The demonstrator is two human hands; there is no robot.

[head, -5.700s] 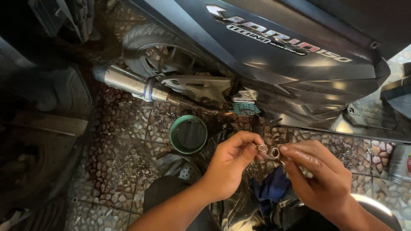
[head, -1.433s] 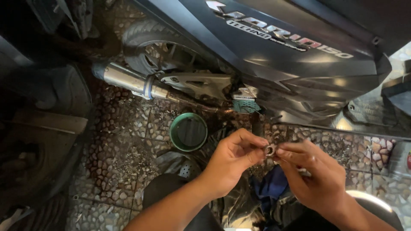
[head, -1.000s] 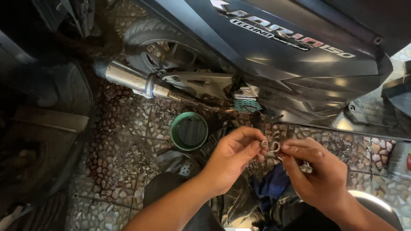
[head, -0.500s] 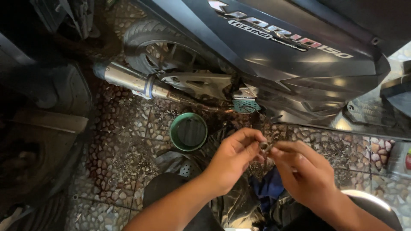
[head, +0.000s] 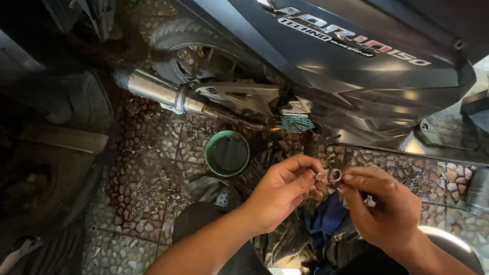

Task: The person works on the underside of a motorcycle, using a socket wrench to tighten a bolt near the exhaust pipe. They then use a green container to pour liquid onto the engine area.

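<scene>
Small metal ring [head: 334,175] pinched between both hands, above green bowl's [head: 227,153] edge.

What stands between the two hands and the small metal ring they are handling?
Nothing visible does. The small metal ring is already pinched at the fingertips of the right hand, and the left hand holds its fingertips right beside it, seemingly with another small metal piece. No other thing lies between them.

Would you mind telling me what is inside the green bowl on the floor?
The green bowl stands on the pebbled floor under the scooter. Its inside looks dark, with no distinct parts visible; shadow hides the bottom, so small contents cannot be ruled out.
</scene>
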